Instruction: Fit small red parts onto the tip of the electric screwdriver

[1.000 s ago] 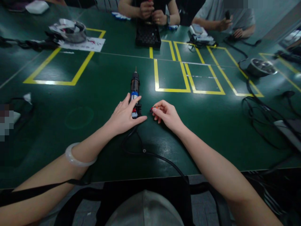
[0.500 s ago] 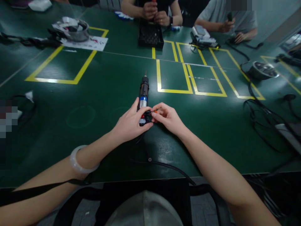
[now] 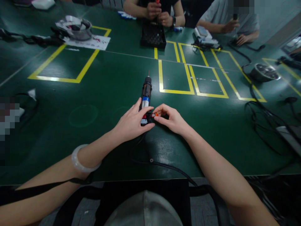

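The right hand [image 3: 171, 119] has its thumb and index finger closed in a pinch on a small orange-and-red part [image 3: 155, 115]. The left hand [image 3: 130, 122] curves its fingers over the rear of a cylindrical tool [image 3: 146, 91], thumb and index spread apart, holding it; grip firmness cannot be determined. The tool lies on the counter [image 3: 113, 97], long axis pointing away from the person, tip angled slightly right. Relative to the right fingers, the tool's rear section is immediately left; the left hand is nearer to it. Contact between part and tool cannot be confirmed. A black cable [image 3: 164, 164] lies nearer the person.
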### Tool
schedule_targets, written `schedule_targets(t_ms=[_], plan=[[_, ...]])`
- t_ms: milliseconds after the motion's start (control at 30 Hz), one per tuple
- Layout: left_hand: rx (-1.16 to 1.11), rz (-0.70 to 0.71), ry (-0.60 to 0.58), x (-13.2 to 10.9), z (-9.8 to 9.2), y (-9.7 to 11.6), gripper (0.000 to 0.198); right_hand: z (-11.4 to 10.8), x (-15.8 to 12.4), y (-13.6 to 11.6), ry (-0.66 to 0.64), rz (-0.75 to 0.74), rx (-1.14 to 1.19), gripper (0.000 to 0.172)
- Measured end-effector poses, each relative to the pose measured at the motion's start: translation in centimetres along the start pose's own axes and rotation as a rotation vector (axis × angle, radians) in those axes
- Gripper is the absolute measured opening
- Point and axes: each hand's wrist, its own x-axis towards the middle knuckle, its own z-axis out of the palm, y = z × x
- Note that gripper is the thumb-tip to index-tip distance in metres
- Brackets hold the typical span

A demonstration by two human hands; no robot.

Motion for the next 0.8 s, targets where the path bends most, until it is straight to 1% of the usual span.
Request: schedule_targets(t_ms=[100,267,333,467,633,800], plan=[[-0.001,-0.008,-0.009,0.04,0.00,-0.01,0.067,-0.01,0.10,-0.10,0.026,-0.035,-0.011,0.013],[0.007,0.031,0.004,0.09,0.21,-0.23,0.066,0.24,0.03,0.06,0.029,-0.048,0.003,0.013],[0.009,0.034,0.010,0.09,0.30,-0.35,0.066,0.41,0.02,0.29,0.021,-0.031,-0.035,0.012],[0.015,0.036,0.013,0.10,0.34,-0.48,0.066,0.65,0.01,0.59,0.028,-0.040,-0.143,0.010],[0.005,0.042,0.005,0.16,0.29,-0.43,0.065,0.65,-0.08,0.45,0.007,-0.058,-0.141,0.015],[0.010,0.030,-0.008,0.13,0.20,-0.29,0.065,0.59,-0.12,0.52,-0.015,-0.097,-0.222,0.007]])
